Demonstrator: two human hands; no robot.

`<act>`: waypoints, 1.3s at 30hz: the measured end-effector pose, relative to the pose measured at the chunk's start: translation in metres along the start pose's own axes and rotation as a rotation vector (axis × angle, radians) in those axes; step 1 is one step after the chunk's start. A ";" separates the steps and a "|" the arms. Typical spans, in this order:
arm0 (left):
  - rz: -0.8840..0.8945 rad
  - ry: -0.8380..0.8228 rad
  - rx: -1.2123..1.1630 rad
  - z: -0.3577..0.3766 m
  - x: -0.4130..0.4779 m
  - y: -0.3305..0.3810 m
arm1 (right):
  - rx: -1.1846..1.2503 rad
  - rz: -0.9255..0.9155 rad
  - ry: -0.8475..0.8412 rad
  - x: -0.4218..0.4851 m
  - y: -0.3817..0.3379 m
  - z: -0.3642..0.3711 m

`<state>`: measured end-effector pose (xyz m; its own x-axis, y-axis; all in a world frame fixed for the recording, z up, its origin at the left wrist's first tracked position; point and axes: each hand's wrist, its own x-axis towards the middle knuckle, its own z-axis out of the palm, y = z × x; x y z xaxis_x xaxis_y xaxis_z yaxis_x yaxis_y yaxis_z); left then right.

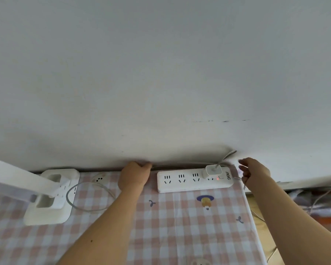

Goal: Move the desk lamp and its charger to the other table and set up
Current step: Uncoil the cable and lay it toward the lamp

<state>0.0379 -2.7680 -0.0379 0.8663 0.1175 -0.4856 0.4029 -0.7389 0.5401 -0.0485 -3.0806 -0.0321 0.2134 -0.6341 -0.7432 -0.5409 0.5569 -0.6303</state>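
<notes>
The white desk lamp's base (pixel 50 197) stands at the left on the checked tablecloth, and its arm (pixel 17 180) reaches out of view to the left. A white charger (pixel 213 170) is plugged into the white power strip (pixel 195 180) by the wall. My left hand (pixel 135 175) is at the table's back edge, fingers curled on a grey cable (pixel 180 165) that runs behind the strip. My right hand (pixel 254 173) is at the table's right back corner. Its fingers are curled around a thin white cable (pixel 244 186) that drops along the table's edge.
A clear cable loop (pixel 88 197) with a round white plug (pixel 99 178) lies between the lamp base and my left arm. The white wall (pixel 161 73) rises directly behind the table. Right of the table's edge (pixel 252 217) are more cables and clutter lower down.
</notes>
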 end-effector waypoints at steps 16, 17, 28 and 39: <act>0.270 0.145 0.087 -0.077 -0.024 -0.008 | -0.163 -0.801 0.204 -0.135 0.046 0.028; 0.276 0.137 0.054 -0.081 -0.025 -0.012 | -0.202 -0.807 0.150 -0.141 0.051 0.035; 0.457 0.198 -0.178 -0.127 -0.046 -0.080 | -1.265 -0.969 -0.706 -0.214 0.155 0.133; 0.557 0.128 -0.217 -0.133 -0.058 -0.093 | -0.863 -0.928 -0.451 -0.227 0.108 0.130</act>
<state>-0.0104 -2.6176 0.0309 0.9872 -0.1592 -0.0107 -0.0816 -0.5616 0.8234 -0.0494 -2.8066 0.0387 0.9347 -0.2664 -0.2355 -0.3518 -0.5978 -0.7203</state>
